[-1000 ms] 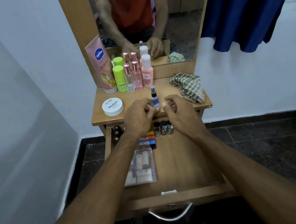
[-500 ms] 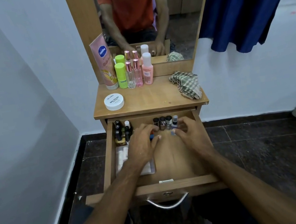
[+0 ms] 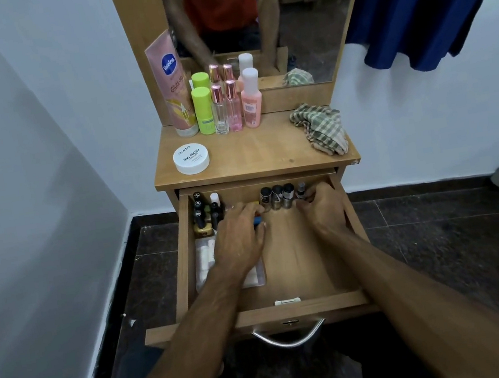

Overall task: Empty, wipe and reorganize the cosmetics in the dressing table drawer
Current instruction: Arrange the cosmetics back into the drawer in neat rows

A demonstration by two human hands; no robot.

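Note:
The wooden drawer (image 3: pixel 311 307) is pulled out. My right hand (image 3: pixel 322 210) is at its back right, fingers pinching a small spray bottle (image 3: pixel 301 190) that stands beside three dark-capped nail polish bottles (image 3: pixel 277 196). My left hand (image 3: pixel 242 238) lies flat over the drawer's left middle, fingers relaxed, and touches small coloured items that it mostly hides. A cluster of dark bottles (image 3: pixel 204 213) fills the back left corner. A clear plastic box (image 3: pixel 205 261) lies partly under my left wrist.
On the tabletop (image 3: pixel 256 155) stand a pink Vaseline tube (image 3: pixel 172 83), a green bottle (image 3: pixel 203 110), two perfume bottles (image 3: pixel 226 108) and a pink bottle (image 3: pixel 251 98). A white nail-polish-remover jar (image 3: pixel 191 158) sits front left, a checked cloth (image 3: pixel 321 128) right. A blue curtain (image 3: pixel 424 1) hangs at right.
Both hands came down from the tabletop edge into the drawer, carrying the small spray bottle. It now stands at the back right beside the nail polish bottles.

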